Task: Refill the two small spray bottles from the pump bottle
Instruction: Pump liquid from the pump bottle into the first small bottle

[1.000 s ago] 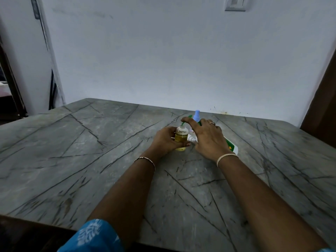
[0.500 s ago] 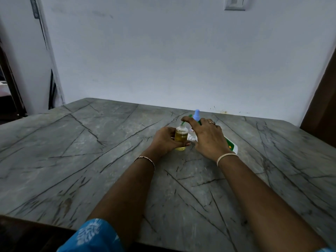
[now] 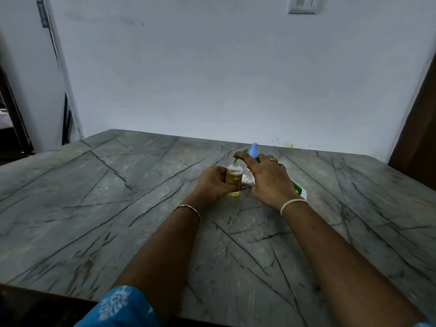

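A small clear spray bottle (image 3: pixel 234 177), uncapped and filled to the shoulder with yellow liquid, stands on the grey veined surface (image 3: pixel 118 197), gripped by the left hand (image 3: pixel 212 182). The right hand (image 3: pixel 269 180) lies over a tilted green-and-white pump bottle (image 3: pixel 299 191), forefinger stretched along its green spout; whether it clasps the bottle cannot be told. A blue-capped spray bottle (image 3: pixel 254 148) stands just behind.

The left hand (image 3: pixel 213 182) grips a small clear bottle of yellow liquid (image 3: pixel 234 177) on the grey veined counter (image 3: pixel 118 197). The right hand (image 3: pixel 269 180) holds a tilted green-and-white pump bottle (image 3: pixel 299 191).
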